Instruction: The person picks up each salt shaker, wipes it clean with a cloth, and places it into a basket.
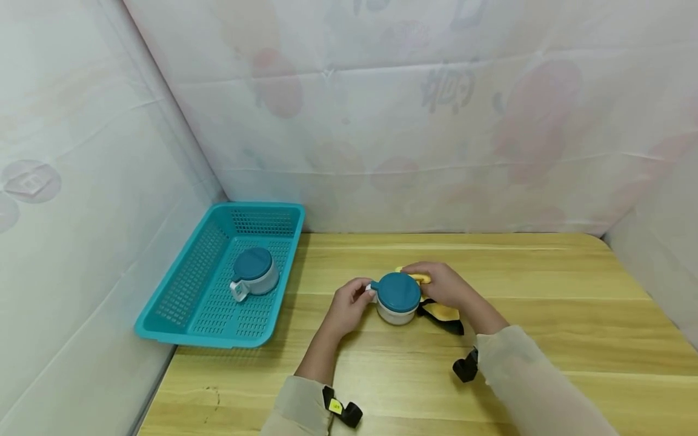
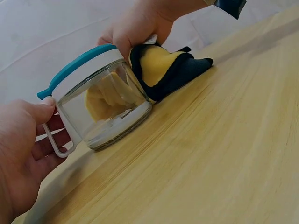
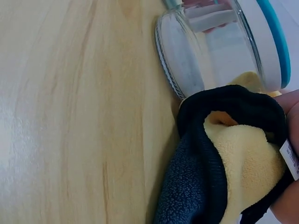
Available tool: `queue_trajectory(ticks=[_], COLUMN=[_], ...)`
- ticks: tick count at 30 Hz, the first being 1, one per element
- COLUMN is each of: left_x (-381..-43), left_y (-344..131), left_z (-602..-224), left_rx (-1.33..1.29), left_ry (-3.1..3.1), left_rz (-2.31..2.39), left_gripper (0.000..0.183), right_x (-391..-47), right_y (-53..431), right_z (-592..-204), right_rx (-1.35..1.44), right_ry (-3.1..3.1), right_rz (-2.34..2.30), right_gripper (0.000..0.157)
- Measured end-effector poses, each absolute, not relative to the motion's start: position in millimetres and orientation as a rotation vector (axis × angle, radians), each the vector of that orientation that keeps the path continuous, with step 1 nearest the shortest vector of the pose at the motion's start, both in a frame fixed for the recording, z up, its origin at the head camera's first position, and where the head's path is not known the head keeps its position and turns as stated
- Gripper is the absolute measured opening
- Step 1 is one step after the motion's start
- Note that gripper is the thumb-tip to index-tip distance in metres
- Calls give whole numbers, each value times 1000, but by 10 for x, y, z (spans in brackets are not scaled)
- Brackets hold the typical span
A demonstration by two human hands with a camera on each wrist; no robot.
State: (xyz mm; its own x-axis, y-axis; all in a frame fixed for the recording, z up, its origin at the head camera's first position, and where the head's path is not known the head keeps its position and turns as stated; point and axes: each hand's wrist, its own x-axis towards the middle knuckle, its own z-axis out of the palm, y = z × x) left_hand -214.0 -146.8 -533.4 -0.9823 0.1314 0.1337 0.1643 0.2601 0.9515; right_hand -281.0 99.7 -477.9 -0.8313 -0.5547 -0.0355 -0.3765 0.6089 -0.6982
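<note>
A glass seasoning jar (image 1: 397, 293) with a teal lid and white collar stands on the wooden table. My left hand (image 1: 345, 310) pinches its white handle (image 2: 58, 145), thumb on top near the lid's tab. On the jar's other side, my right hand (image 1: 443, 284) holds a yellow and dark two-sided cloth (image 3: 196, 182) against the glass. Part of the yellow side shows through the jar (image 2: 110, 100) in the left wrist view. The cloth's loose end trails onto the table. In the right wrist view only the edge of the right hand (image 3: 292, 135) appears.
At the left, a teal perforated basket (image 1: 215, 340) holds a second lidded jar (image 1: 254, 269), its handle toward the front left. The wooden table (image 1: 545, 290) meets fabric-covered walls (image 1: 382, 139) at the back and left.
</note>
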Motion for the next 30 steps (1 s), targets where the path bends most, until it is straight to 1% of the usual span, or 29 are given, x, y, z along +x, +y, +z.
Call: queue_trajectory(ticks=[5, 9, 12, 19, 22, 30], left_x=[-2148, -2144, -2142, -2149, -2156, -2165], left_y=[-1482, -1496, -1498, -1515, -1519, -1526], left_z=[-5340, -5342, -5342, -5349, -5345, -5352], left_rx=[-317, -339, -357, -379, -389, -420], left_ry=[-2464, -2468, -2482, -2486, -2482, -2458], left_rz=[-1867, -1883, -1882, -1886, -1882, -1895], left_gripper=[20, 19, 19, 19, 20, 20], right_x=[-2823, -2826, -2832, -2937, -3007, -3157], right_y=[967, 960, 973, 990, 989, 927], right_z=[-4840, -4834, -4800, -4721, -4686, -4597], right_rx=[-770, -779, -765, -717, -714, -786], right_ry=[2560, 2536, 2524, 2467, 2453, 2366], right_rz=[-1032, -994, -971, -1014, -1063, -1100], right_gripper=[39, 36, 37, 51, 52, 49])
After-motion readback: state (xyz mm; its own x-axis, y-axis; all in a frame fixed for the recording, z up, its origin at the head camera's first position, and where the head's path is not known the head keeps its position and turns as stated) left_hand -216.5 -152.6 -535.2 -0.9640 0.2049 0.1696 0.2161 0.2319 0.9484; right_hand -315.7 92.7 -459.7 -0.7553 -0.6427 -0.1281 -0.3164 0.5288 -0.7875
